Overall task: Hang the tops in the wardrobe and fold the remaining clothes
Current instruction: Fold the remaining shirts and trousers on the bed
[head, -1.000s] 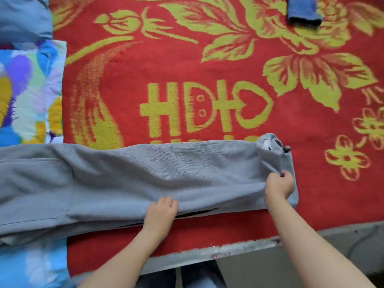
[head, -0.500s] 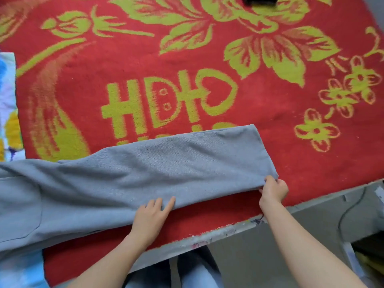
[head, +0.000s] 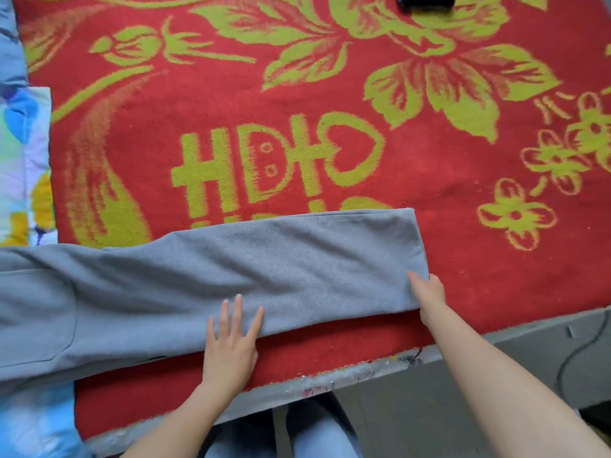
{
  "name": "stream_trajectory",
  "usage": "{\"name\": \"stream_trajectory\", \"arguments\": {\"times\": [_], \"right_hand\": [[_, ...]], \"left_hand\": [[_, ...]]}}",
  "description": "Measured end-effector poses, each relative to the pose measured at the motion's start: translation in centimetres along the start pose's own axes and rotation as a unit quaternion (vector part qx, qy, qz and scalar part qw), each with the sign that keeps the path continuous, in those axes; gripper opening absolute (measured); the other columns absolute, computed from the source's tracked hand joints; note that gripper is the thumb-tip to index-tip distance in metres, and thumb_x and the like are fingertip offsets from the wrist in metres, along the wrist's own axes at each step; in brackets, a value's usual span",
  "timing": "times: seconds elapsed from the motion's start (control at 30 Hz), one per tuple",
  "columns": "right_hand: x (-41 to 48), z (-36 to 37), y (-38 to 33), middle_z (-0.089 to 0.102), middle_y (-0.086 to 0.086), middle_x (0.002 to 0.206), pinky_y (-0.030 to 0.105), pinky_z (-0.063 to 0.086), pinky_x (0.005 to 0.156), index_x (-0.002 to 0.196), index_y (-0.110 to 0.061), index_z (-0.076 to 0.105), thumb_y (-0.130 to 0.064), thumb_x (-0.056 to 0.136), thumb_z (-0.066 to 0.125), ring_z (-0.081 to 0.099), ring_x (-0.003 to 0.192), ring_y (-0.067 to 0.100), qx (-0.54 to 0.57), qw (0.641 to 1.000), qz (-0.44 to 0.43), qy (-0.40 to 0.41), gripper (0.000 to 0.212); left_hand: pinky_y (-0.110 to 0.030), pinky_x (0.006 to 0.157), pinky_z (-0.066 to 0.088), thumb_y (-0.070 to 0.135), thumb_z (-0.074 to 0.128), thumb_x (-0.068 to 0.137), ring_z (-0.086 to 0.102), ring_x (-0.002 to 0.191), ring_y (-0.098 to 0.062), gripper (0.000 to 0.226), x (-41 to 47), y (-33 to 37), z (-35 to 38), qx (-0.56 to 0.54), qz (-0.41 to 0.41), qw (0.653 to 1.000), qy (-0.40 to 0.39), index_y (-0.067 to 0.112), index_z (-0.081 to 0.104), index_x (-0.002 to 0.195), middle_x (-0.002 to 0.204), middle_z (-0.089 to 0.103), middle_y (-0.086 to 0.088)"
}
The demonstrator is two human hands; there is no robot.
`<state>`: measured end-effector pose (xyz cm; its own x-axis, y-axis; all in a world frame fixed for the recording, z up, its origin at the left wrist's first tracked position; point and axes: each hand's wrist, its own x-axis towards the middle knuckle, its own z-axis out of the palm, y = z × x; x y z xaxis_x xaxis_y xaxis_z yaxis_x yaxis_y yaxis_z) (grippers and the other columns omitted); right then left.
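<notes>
Lying stretched left to right across the near part of the bed [head: 529, 328], grey garment [head: 231, 279] folded lengthwise into a long band. Right end squared off, left end running out of frame past the stitched outline of a pocket.

Pressed near its front edge by the left hand [head: 229, 348], palm down, fingers straight and slightly spread on the cloth, heel of the hand on the red blanket [head: 463, 180] just in front. Pinched at the near right corner by the right hand [head: 429, 295], one digit lying on top of the fabric, the others curled at the cloth's end. Both forearms bare, reaching in from the bottom of the frame, the right one slanting in from the lower right.

Under the garment, red blanket with yellow-green flowers and lettering, broad and bare beyond the band's far edge and to the right of its end. Only a narrow strip of blanket between the garment's front edge and the bed's front edge.

At the far edge of the frame, dark folded item [head: 425, 2], well apart from the hands. Along the left side, patterned sheet [head: 23, 160] in blue, yellow and purple, meeting the blanket's left border. Below the bed's edge, grey floor [head: 413, 424] with a dark cable [head: 575, 352] at right.
</notes>
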<state>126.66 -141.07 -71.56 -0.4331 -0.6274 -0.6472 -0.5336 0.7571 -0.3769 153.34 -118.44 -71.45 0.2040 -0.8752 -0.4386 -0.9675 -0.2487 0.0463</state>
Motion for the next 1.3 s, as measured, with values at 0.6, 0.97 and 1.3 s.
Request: {"name": "stream_trajectory", "arguments": {"times": [0.6, 0.97, 1.3], "right_hand": [[3.6, -8.9, -4.0, 0.062, 0.023, 0.114, 0.04, 0.044, 0.09, 0.113, 0.004, 0.06, -0.007, 0.077, 0.07, 0.058, 0.106, 0.037, 0.002, 0.987, -0.073, 0.144, 0.04], [-10.2, -0.8, -8.9, 0.06, 0.018, 0.091, 0.035, 0.041, 0.078, 0.094, -0.002, 0.06, -0.005, 0.076, 0.059, 0.055, 0.086, 0.032, 0.073, 0.833, -0.512, 0.197, 0.019], [-13.3, 7.9, -1.7, 0.039, 0.005, 0.144, 0.034, 0.029, 0.106, 0.141, -0.015, 0.037, -0.033, 0.092, 0.056, 0.035, 0.133, 0.021, -0.284, 0.83, -0.424, -0.224, 0.056]], "left_hand": [[-0.065, 0.092, 0.038, 0.029, 0.084, 0.052, 0.038, 0.129, -0.047, 0.096, 1.5, 5.0, -3.5, 0.0, -0.008, 0.996, -0.089, 0.022, 0.046, 0.139, 0.145, 0.038, -0.022], [-0.05, 0.112, 0.011, 0.035, 0.042, 0.093, 0.013, 0.142, -0.03, 0.072, 0.0, 0.8, -3.3, -0.022, -0.041, 0.982, -0.182, 0.036, -0.003, 0.149, 0.158, 0.003, -0.007], [-0.049, 0.075, 0.051, 0.024, 0.084, 0.051, 0.063, 0.097, -0.038, 0.081, 1.4, 0.7, -3.5, -0.068, -0.065, 0.995, -0.031, 0.007, 0.057, 0.125, 0.119, 0.062, -0.019]]}}
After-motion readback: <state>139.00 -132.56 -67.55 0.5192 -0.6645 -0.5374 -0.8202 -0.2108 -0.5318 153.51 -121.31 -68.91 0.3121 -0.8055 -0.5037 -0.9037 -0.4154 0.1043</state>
